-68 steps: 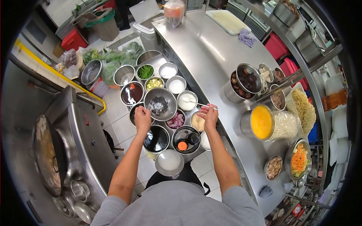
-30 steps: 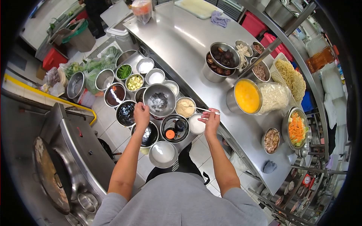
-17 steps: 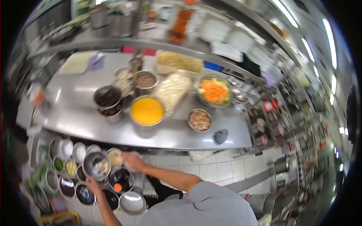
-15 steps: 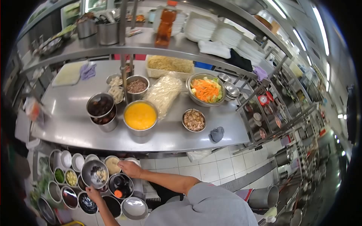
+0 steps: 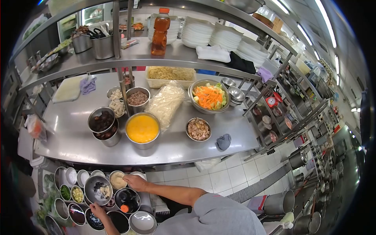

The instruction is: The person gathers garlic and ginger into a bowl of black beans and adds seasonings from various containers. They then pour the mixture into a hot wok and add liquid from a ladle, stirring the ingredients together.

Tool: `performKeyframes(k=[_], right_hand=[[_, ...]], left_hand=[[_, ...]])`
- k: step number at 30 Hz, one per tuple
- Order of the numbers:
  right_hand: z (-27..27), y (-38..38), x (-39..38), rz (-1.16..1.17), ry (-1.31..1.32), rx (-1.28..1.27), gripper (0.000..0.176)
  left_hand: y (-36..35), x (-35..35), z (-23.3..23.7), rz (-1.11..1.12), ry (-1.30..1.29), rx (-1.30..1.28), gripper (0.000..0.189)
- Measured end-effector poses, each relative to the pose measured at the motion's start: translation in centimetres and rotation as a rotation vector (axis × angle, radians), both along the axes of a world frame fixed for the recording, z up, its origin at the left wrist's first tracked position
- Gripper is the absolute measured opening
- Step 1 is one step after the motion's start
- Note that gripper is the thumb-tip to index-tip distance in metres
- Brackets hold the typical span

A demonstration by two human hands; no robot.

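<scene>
My left hand (image 5: 98,210) grips the near rim of a metal bowl (image 5: 93,189), which holds white, pale yellow and dark ingredients. Beside it, my right hand (image 5: 134,182) is at the rim of a container of tan granules (image 5: 118,179), its fingers together; what they hold is too small to make out. A dark container just below my right hand has a bottle with an orange cap (image 5: 125,208) in it. Around the bowl stand containers of chopped green herbs (image 5: 65,192), pale yellow pieces (image 5: 78,194), white powder (image 5: 71,176) and dark liquid (image 5: 77,214).
On the steel counter (image 5: 70,149) are yellow liquid (image 5: 142,128), shredded vegetables (image 5: 209,97), a bag of noodles (image 5: 166,105), cooked pieces (image 5: 198,129) and a grey cloth (image 5: 224,141). Above runs a shelf with a bottle (image 5: 160,33) and stacked plates (image 5: 197,33).
The view has shifted, so the counter appears slightly lower and further left. My left hand still grips the bowl, and my right hand remains at the tan granules.
</scene>
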State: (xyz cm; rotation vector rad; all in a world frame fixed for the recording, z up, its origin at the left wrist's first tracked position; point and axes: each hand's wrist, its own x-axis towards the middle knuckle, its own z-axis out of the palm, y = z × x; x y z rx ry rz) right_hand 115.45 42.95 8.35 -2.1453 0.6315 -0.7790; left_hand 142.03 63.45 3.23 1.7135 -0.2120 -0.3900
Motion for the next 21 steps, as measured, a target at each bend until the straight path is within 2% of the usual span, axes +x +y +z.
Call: performKeyframes(k=[2,5,8,9,10,11,12,13,14,15,16,21], right_hand=[[0.4,0.3,0.1,-0.077,-0.004,0.092,0.017],[1.3,0.2,-0.4,-0.053,-0.001,0.008,0.019],[-1.8,0.4,0.3,-0.159,-0.03,0.22,0.019],[-5.5,-0.1,1.0,-0.224,-0.093,0.026,0.022],[-6.0,-0.3,1.1,-0.283,-0.088,-0.1,0.024],[-7.3,-0.2,1.0,-0.295,0.107,-0.043,0.023],[-6.4,-0.2,0.8,-0.23,-0.145,0.476,0.02],[-5.0,-0.2,0.4,-0.275,-0.454,0.965,0.018],[-2.9,0.0,1.0,-0.393,-0.351,0.933,0.02],[-3.0,-0.4,1.2,-0.416,-0.332,0.955,0.024],[-3.6,-0.6,1.3,-0.421,-0.305,0.973,0.024],[-2.5,-0.4,0.9,-0.401,-0.288,0.978,0.025]], left_hand=[[-0.2,-0.9,1.0,0.015,-0.019,-0.029,0.015],[-0.4,-2.1,2.7,0.044,0.006,-0.077,0.017],[-0.2,-1.5,2.2,0.039,0.087,-0.098,0.014],[0.4,1.1,-3.1,0.047,-0.08,-0.041,0.008],[-0.6,-0.9,-0.4,0.09,0.149,-0.255,0.013],[1.2,0.2,-0.9,-0.292,-0.534,0.252,0.014],[3.1,1.2,-1.2,-0.295,-1.358,0.624,0.016],[2.2,-0.6,1.5,-0.296,-0.56,0.441,0.019],[1.2,-2.4,4.3,0.03,0.116,0.211,0.023],[1.5,-1.4,1.2,0.08,-0.093,0.297,0.025],[1.7,-1.4,1.0,0.093,-0.203,0.304,0.022],[1.4,-2.7,3.4,0.111,-0.216,0.252,0.02]])
